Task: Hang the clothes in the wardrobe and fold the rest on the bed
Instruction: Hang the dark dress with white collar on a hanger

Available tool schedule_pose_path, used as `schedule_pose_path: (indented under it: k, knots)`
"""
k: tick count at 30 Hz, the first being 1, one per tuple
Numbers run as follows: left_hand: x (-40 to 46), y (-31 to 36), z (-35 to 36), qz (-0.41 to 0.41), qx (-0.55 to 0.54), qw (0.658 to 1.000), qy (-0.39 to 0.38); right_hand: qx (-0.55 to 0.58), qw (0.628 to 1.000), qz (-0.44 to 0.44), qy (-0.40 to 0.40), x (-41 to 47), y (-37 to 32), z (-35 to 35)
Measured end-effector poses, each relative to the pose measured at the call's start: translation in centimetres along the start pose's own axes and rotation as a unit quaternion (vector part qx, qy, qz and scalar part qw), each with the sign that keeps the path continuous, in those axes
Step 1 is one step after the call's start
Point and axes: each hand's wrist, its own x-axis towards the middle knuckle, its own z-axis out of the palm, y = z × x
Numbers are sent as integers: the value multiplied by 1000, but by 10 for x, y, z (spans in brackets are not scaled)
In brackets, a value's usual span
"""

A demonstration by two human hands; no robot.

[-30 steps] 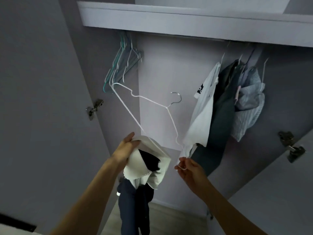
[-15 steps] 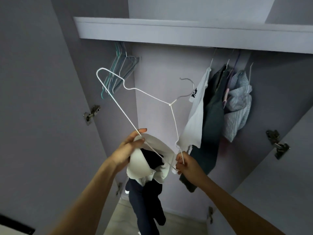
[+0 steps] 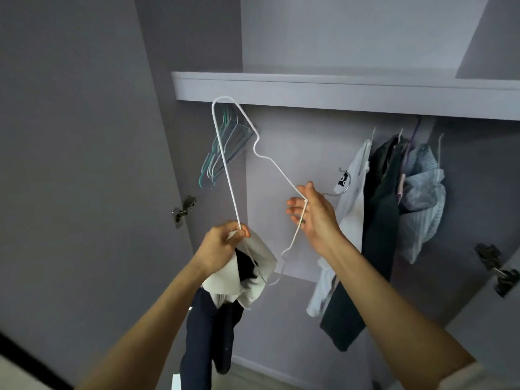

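Note:
A white wire hanger (image 3: 270, 161) stands tilted on end in front of the open wardrobe, its metal hook pointing right. My left hand (image 3: 222, 243) pinches the hanger's long bar together with the white collar of a navy and white garment (image 3: 242, 280), which hangs down below the hand. One end of the hanger reaches into the collar. My right hand (image 3: 315, 215) is at the hanger's neck near the hook, fingers spread, thumb against the wire.
Several empty teal and white hangers (image 3: 225, 147) hang at the rail's left end. A white shirt (image 3: 351, 215), dark trousers (image 3: 377, 235) and a striped shirt (image 3: 422, 198) hang at the right. A shelf (image 3: 337, 91) runs above. The wardrobe doors stand open at both sides.
The hanger has swung more upright. My right hand slid up from the hanger's lower corner to its neck by the hook. My left hand went from cupping the collar to pinching bar and collar.

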Motion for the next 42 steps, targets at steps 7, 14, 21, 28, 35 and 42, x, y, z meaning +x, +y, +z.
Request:
schedule_pose_path:
  k: [7,14,21,28,35,42]
  knots:
    - [-9,8,-33,-30,-45,997,-56,168,982,3,85,11,8,15]
    - [-18,28,-55,-59,-173,982,-51,205,971,62,104,15,46,26]
    - [-15,41,-75,-23,-68,994,-82,-179,962,-126,166,19,75,25]
    - [-19,-3,-69,-166,277,946,18,-218,921,-254,199,33,37,12]
    - [3,39,-55,-76,93,992,48,-108,962,-136,209,41,60,13]
    - [6,69,-56,-122,-158,979,48,11,985,-18,171,30,74,59]
